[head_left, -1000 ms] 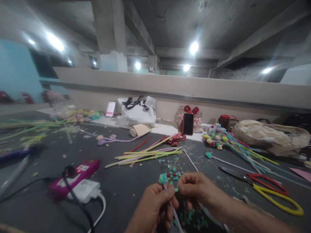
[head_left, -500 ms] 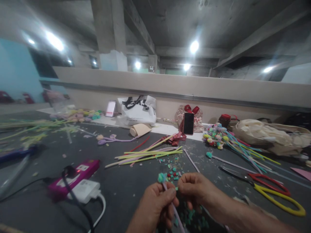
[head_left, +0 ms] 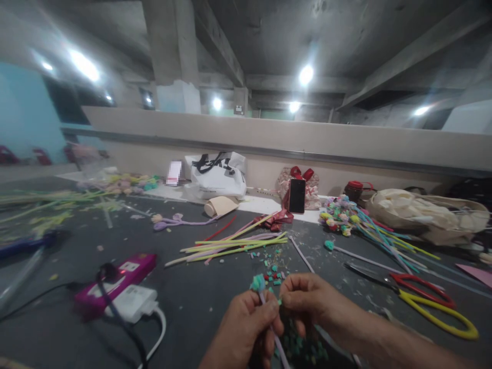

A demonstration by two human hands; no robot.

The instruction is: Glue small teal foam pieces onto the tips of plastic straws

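Note:
My left hand is closed around a lilac pipe-cleaner stem with a bunched teal flower head standing above the fingers. Close beside it on the right, my right hand is pinched, with a small teal piece at its fingertips. The two hands nearly touch. Small teal cut pieces lie on the dark tabletop below them, and a few red bits are scattered just beyond.
Yellow and lilac stems lie ahead. Right are scissors, a teal-tipped stem and a flower bunch. Left sits a magenta power strip with a white charger. A phone and white bag stand behind.
The view has shifted slightly. The flower head has tilted a little to the right in my left hand; both hands keep nearly the same place and grip.

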